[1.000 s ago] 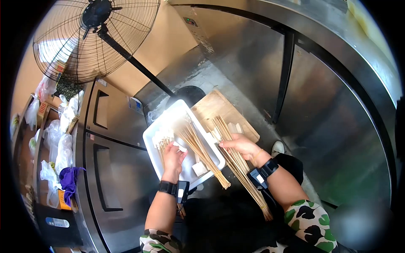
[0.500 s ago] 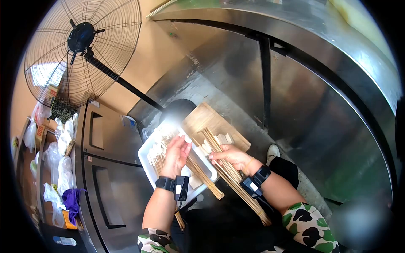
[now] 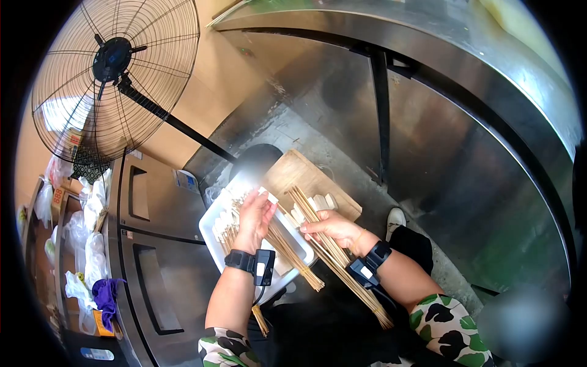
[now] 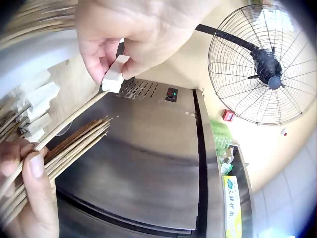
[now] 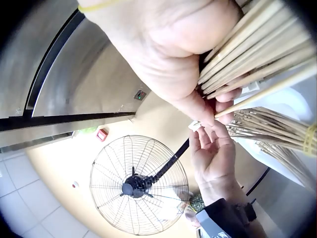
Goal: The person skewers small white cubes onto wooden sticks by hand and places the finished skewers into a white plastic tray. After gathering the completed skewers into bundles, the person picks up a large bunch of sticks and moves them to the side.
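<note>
In the left wrist view the left hand (image 4: 141,34) pinches a white rectangular piece (image 4: 115,74) between thumb and fingers. The tip of one wooden stick (image 4: 74,115) meets the end of that piece. The right hand (image 3: 336,231) grips a bundle of thin sticks (image 3: 342,263), one stick standing apart from the rest. Beneath the left hand, a white tray (image 3: 211,244) holds white pieces on sticks and a tied stick bundle (image 3: 293,257). In the right wrist view, the right hand (image 5: 173,54) partly hides where stick and piece meet.
A wooden board (image 3: 293,171) with white pieces (image 3: 321,202) lies beyond the right hand. The standing fan (image 3: 113,61) is at upper left, its base behind the tray. Steel cabinets (image 3: 452,171) flank the right, and shelves with plastic bags (image 3: 95,208) the left.
Carrying the white piece, the left hand has moved from over the tray's left part toward the stick tips by the right hand. The right hand keeps its grip. The head view has shifted.
</note>
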Tool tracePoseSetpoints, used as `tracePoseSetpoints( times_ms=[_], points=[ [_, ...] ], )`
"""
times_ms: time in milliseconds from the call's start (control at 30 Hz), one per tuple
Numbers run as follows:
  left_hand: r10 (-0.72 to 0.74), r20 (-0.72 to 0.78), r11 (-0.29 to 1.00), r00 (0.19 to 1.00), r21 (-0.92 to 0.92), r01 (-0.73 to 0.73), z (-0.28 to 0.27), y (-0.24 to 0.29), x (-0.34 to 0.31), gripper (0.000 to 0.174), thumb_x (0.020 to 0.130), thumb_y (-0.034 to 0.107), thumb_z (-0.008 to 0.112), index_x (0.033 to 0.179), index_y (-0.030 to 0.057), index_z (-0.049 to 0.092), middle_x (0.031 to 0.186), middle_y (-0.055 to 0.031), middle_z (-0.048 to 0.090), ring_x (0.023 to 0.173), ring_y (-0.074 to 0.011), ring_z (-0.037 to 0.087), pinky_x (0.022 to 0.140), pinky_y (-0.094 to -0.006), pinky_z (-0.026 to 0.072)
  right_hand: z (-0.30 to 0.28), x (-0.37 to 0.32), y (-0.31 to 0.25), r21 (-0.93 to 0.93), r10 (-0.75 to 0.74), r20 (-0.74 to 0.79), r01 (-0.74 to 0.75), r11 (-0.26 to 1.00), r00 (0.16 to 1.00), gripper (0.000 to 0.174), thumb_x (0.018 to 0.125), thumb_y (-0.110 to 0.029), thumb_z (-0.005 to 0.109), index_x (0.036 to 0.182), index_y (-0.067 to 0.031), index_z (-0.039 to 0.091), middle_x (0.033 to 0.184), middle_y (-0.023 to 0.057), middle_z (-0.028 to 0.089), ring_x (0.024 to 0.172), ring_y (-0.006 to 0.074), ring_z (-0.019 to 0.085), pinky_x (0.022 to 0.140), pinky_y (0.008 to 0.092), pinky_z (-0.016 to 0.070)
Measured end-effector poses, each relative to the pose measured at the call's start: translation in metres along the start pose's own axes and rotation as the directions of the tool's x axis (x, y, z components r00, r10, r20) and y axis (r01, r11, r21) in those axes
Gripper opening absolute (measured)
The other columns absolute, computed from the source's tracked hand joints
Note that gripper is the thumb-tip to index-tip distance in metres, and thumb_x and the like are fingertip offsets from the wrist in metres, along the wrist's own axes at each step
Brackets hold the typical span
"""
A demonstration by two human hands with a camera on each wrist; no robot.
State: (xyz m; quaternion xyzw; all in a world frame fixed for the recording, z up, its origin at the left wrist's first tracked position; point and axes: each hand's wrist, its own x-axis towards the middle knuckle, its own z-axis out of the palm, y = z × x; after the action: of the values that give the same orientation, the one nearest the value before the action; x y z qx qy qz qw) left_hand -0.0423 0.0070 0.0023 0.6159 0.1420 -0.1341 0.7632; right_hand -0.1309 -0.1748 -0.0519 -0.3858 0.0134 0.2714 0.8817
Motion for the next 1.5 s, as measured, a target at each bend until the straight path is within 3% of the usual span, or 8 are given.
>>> tracePoseSetpoints(
  times_ms=[367, 767, 967, 1200, 1333, 1367, 1467, 1500],
  points=[
    [0.066, 0.013, 0.990, 0.998, 0.122, -0.067, 0.006, -0.002, -0.008, 0.023, 0.087, 0.010, 0.056, 0.110, 0.0105, 0.054, 0.089, 0.0011, 0.059, 0.076, -0.0123, 0.057, 0.070, -0.0270, 0.0516, -0.004, 0.002, 0.003, -0.013, -0.005, -0.020, 0.004, 1.000, 1.000, 0.009, 0.080, -0.011, 0.065, 0.083, -0.0040, 0.059, 0.067, 0.0031, 0.060, 0.052, 0.0053, 0.050, 0.046, 0.0164, 0.0384],
    [0.144, 0.053, 0.949, 0.988, 0.276, -0.153, 0.015, -0.006, -0.011, 0.023, 0.088, 0.011, 0.056, 0.110, 0.0052, 0.057, 0.085, -0.0024, 0.061, 0.072, -0.0112, 0.059, 0.062, -0.0237, 0.0536, -0.001, 0.001, 0.001, -0.052, -0.044, -0.080, 0.040, 0.998, 0.996, 0.008, 0.080, -0.008, 0.063, 0.079, -0.0036, 0.058, 0.065, 0.0033, 0.059, 0.049, 0.0058, 0.049, 0.045, 0.0175, 0.0375],
    [0.093, 0.043, 0.967, 0.995, 0.233, -0.100, 0.018, -0.020, -0.015, 0.026, 0.088, 0.012, 0.056, 0.111, 0.0004, 0.056, 0.090, -0.0078, 0.062, 0.076, -0.0148, 0.061, 0.064, -0.0236, 0.0530, 0.000, -0.001, -0.001, -0.059, -0.069, -0.131, 0.062, 0.996, 0.989, 0.007, 0.080, -0.007, 0.063, 0.079, -0.0042, 0.057, 0.065, 0.0028, 0.059, 0.049, 0.0060, 0.049, 0.044, 0.0175, 0.0372],
    [0.003, 0.098, 0.952, 0.995, 0.304, -0.033, 0.024, -0.018, -0.028, 0.024, 0.089, 0.012, 0.055, 0.110, 0.0015, 0.056, 0.086, -0.0033, 0.059, 0.074, -0.0109, 0.058, 0.065, -0.0238, 0.0539, -0.001, -0.001, -0.001, -0.078, -0.062, -0.111, 0.054, 0.996, 0.992, 0.005, 0.080, -0.006, 0.062, 0.079, -0.0046, 0.057, 0.065, 0.0030, 0.058, 0.050, 0.0059, 0.050, 0.044, 0.0173, 0.0373],
    [0.012, 0.117, 0.938, 0.993, 0.342, -0.052, 0.014, -0.012, -0.030, 0.036, 0.089, 0.011, 0.054, 0.122, 0.0008, 0.047, 0.099, -0.0087, 0.056, 0.076, -0.0156, 0.059, 0.071, -0.0249, 0.0542, -0.005, 0.006, 0.004, -0.109, -0.066, -0.116, 0.053, 0.993, 0.991, 0.005, 0.081, -0.005, 0.062, 0.080, -0.0034, 0.057, 0.066, 0.0029, 0.058, 0.051, 0.0050, 0.050, 0.045, 0.0167, 0.0383],
    [0.026, 0.127, 0.918, 0.992, 0.389, -0.074, 0.020, 0.000, -0.044, 0.046, 0.089, 0.011, 0.053, 0.131, 0.0026, 0.037, 0.107, -0.0120, 0.052, 0.079, -0.0186, 0.059, 0.072, -0.0258, 0.0541, -0.006, 0.006, 0.004, -0.126, -0.064, -0.141, 0.046, 0.991, 0.988, 0.006, 0.080, -0.006, 0.063, 0.081, -0.0033, 0.057, 0.066, 0.0026, 0.058, 0.051, 0.0051, 0.050, 0.045, 0.0167, 0.0387],
    [0.176, 0.124, 0.946, 0.976, 0.252, -0.203, -0.020, 0.008, -0.050, 0.032, 0.089, 0.008, 0.050, 0.120, 0.0027, 0.043, 0.102, -0.0097, 0.052, 0.080, -0.0176, 0.059, 0.070, -0.0262, 0.0536, -0.007, 0.006, 0.004, -0.214, -0.100, -0.197, 0.057, 0.975, 0.975, 0.012, 0.078, -0.007, 0.064, 0.085, -0.0036, 0.054, 0.069, 0.0010, 0.057, 0.053, 0.0055, 0.050, 0.047, 0.0178, 0.0401],
    [0.162, 0.055, 0.934, 0.985, 0.313, -0.171, -0.032, 0.006, -0.052, 0.028, 0.089, 0.008, 0.050, 0.116, 0.0034, 0.045, 0.100, -0.0086, 0.052, 0.079, -0.0169, 0.058, 0.070, -0.0258, 0.0532, -0.007, 0.007, 0.005, -0.253, -0.126, -0.215, 0.069, 0.965, 0.969, 0.013, 0.078, -0.007, 0.064, 0.086, -0.0036, 0.054, 0.070, 0.0008, 0.056, 0.054, 0.0055, 0.050, 0.047, 0.0182, 0.0404]
  ],
)
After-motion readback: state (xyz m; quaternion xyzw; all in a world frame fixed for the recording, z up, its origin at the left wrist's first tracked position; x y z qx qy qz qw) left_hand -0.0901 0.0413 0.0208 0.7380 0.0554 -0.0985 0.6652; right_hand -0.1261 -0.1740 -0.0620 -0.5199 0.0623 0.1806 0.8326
